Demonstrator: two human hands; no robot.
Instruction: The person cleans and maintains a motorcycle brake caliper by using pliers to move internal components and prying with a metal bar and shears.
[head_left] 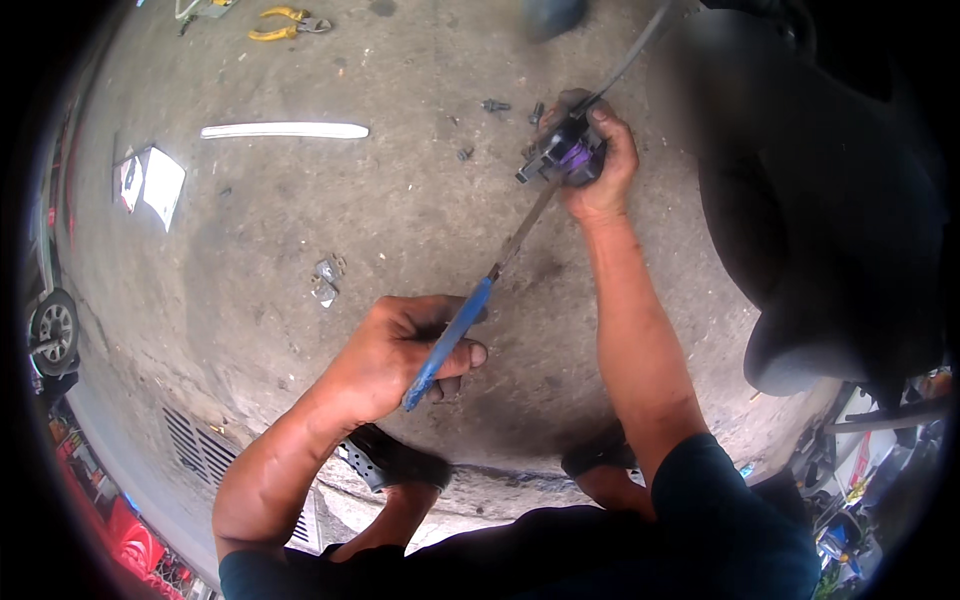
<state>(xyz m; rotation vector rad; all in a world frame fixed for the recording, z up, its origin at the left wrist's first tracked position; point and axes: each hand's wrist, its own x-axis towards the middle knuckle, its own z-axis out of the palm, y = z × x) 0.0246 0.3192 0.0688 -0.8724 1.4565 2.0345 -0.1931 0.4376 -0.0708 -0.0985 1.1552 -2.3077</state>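
Observation:
My left hand point(395, 350) is closed around the blue handle of a flat-bladed tool point(460, 325); its narrow grey blade points up and to the right. The blade's tip reaches a black and purple part that looks like a brake caliper point(572, 152), and whether it goes inside cannot be made out. Around that caliper are the fingers of my right hand point(612, 165), which holds it above the floor. A thin dark hose point(635, 55) runs from the caliper toward the upper right. Bolts point(495, 105) lie on the floor just left of my right hand.
Yellow-handled pliers point(290, 24) and a white strip point(285, 130) lie on the concrete floor point(300, 220). Small metal pieces point(326, 280) rest left of my left hand. A large black vehicle part point(800, 180) fills the right side. A floor grate point(195, 445) is at lower left.

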